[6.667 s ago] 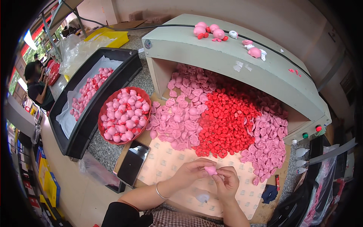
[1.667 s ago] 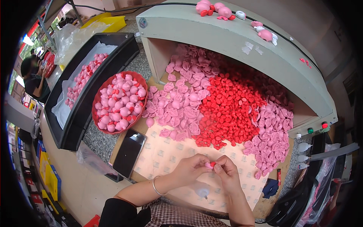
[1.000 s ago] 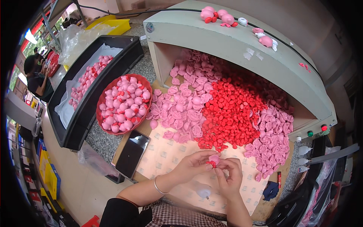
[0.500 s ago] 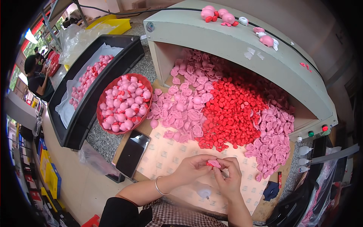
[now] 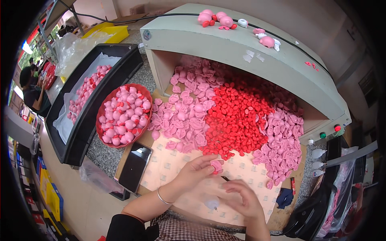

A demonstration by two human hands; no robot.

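The left hand [image 5: 193,173] pinches a small pink part [image 5: 217,165] between thumb and fingertips, holding it just above the patterned mat [image 5: 169,168], near the front edge of the red pile [image 5: 237,116]. The right hand [image 5: 239,199] hovers just beside and below it, fingers loosely curled, palm down; whether it holds anything cannot be told, though a thin dark tip [image 5: 225,178] shows between the two hands.

The step in hand looks like assembly: a pink piece has been picked and is being presented for fitting with a red piece. The next move would call for bringing the right hand's fingers up to the part and lining the pieces up squarely before pressing.

The part sits at the left fingertips, protruding toward the right hand, apart from it. Pink piles [image 5: 185,116] flank the red one; a red bowl [image 5: 105,138] of finished pink figures stands to the left, a phone [image 5: 134,166] beside the mat.
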